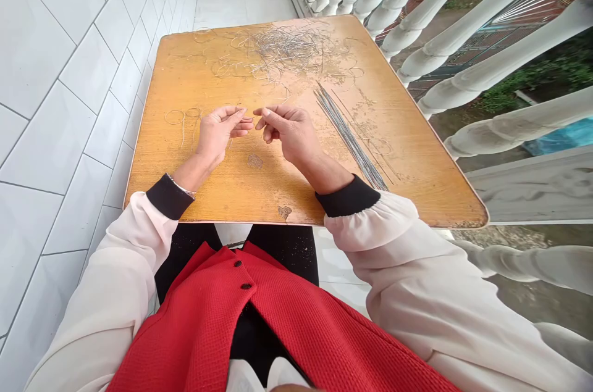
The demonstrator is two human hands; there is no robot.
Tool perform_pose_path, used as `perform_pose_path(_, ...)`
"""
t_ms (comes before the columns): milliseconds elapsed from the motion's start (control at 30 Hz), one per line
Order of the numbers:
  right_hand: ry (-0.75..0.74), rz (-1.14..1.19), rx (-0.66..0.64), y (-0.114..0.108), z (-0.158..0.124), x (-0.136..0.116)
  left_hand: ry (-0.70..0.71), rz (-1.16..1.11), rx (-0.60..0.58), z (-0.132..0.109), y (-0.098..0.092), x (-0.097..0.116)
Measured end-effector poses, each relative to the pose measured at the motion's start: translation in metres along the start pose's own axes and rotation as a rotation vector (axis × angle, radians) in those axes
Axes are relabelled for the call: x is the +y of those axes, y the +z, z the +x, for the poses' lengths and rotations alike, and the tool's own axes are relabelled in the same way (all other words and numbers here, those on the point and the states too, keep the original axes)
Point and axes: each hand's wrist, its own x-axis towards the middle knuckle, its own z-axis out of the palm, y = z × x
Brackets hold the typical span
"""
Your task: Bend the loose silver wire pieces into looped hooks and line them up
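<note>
My left hand point(215, 136) and my right hand point(291, 133) face each other above the table, fingertips almost meeting. Thumb and fingers are pinched together on each. A very thin wire point(250, 119) seems to run between the two pinches; most of it is hidden or too fine to follow. To the right of my right hand lies a bundle of straight grey wires point(347, 136), slanting toward me. Beside my left hand rest a few wires with looped ends point(175, 117). Farther back spreads a tangled heap of bent wires point(291, 46).
The worn wooden table point(259, 194) has chipped patches and stands close in front of my lap. A white tiled wall point(69, 89) runs along the left. White balusters point(445, 46) line the right side, with plants point(523, 83) beyond them.
</note>
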Motion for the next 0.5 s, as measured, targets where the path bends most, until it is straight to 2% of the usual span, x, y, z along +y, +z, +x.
perform_pose_path(233,-0.052,0.045,-0.027,0.0023,0.0033,0.0098,-0.040,-0.110,-0.003,-0.0046,0.0034,0.0011)
perform_pose_path(500,-0.095,-0.063,0.013,0.0035,0.0012,0.0105,-0.028,-0.133,-0.039,-0.0049,0.0007,-0.0010)
